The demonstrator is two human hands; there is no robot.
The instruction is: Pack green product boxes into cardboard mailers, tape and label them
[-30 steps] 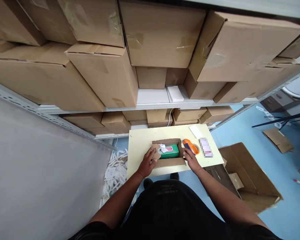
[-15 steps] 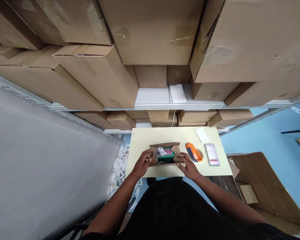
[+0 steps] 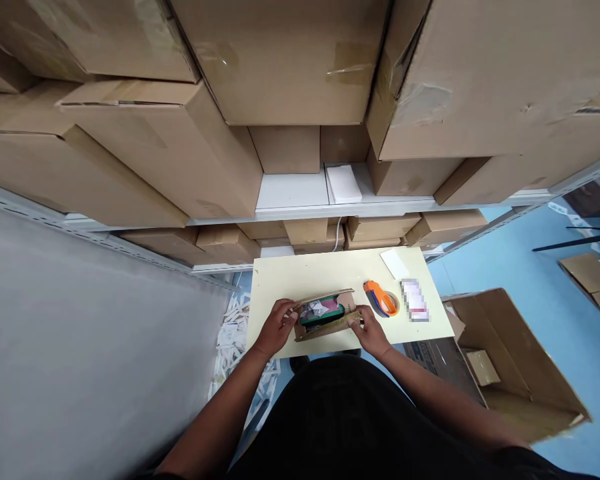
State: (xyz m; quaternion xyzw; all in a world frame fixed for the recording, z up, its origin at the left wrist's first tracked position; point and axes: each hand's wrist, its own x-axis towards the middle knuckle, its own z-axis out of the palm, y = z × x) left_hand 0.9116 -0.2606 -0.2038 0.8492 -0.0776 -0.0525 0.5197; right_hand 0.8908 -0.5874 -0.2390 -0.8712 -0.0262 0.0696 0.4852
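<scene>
A small cardboard box [image 3: 334, 327] lies open at the top on the cream table, slightly turned. Inside it sits a green and pink item [image 3: 333, 305] whose kind I cannot make out, with crumpled white paper [image 3: 314, 310] on it. My left hand [image 3: 277, 327] grips the box's left end, thumb and fingers closed on the cardboard. At the other end, my right hand [image 3: 369, 330] pinches the near right corner by the front flap. An orange and blue tape dispenser [image 3: 379, 299] rests just beyond my right hand.
A white card [image 3: 395, 264] and a blurred-out packet [image 3: 415, 300] lie on the table's [image 3: 275, 280] right side. Shelves with stacked cartons [image 3: 290, 60] rise behind it. A large open carton [image 3: 510, 340] stands at the right; paper scraps [image 3: 230, 347] litter the floor at the left.
The box has turned a little, its right end swinging away from me. My right hand has shifted from the side flap to the front flap's corner. The view has moved slightly.
</scene>
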